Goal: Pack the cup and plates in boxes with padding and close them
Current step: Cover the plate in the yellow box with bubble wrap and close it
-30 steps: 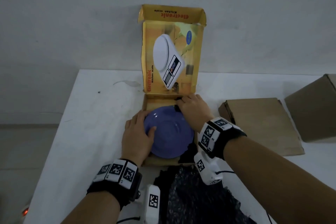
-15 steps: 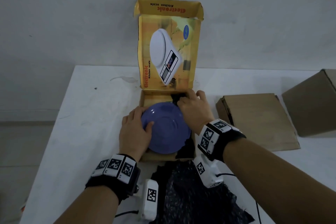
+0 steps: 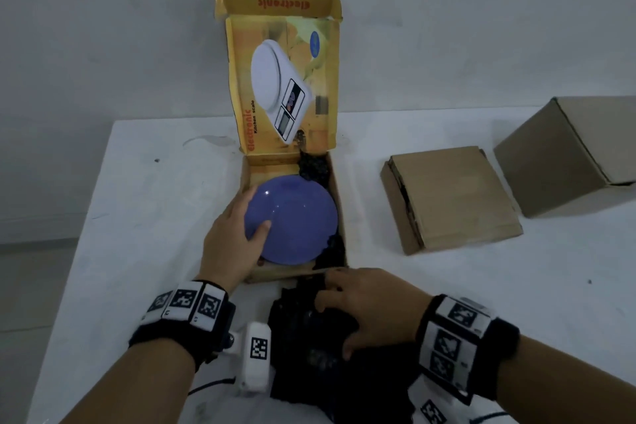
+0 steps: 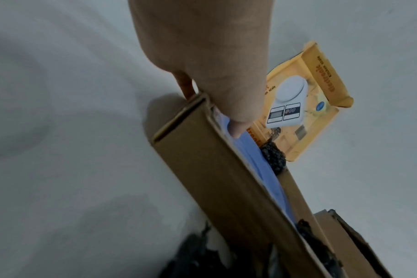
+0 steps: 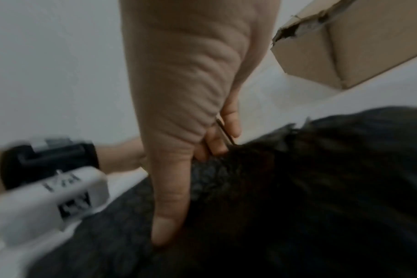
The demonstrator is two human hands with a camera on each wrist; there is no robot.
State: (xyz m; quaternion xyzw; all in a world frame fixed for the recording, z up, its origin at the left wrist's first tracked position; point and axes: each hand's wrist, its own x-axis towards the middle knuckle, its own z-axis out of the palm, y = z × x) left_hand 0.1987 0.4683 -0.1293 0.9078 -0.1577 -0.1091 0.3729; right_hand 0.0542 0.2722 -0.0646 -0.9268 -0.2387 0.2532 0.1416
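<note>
The round blue glazed plate [image 3: 292, 220] lies flat in the shallow yellow printed cardboard box [image 3: 339, 213], whose lid stands upright behind it, with bits of black bubble-wrap padding [image 3: 313, 167] poking out at the far corner and the near right edge. The left hand [image 3: 230, 244] holds the plate by its left rim, thumb on top and fingers tucked under the edge. The right hand [image 3: 368, 313] is down at the near side, fingers curled and pinching a loose sheet of the same black wrap [image 3: 309, 354] on the white table [image 3: 137, 200]. That plate looks hard, slick and breakable, so the rim is probably the safest hold. The wrap should be light, limp and crumple easily, so best gathered at an edge.
</note>
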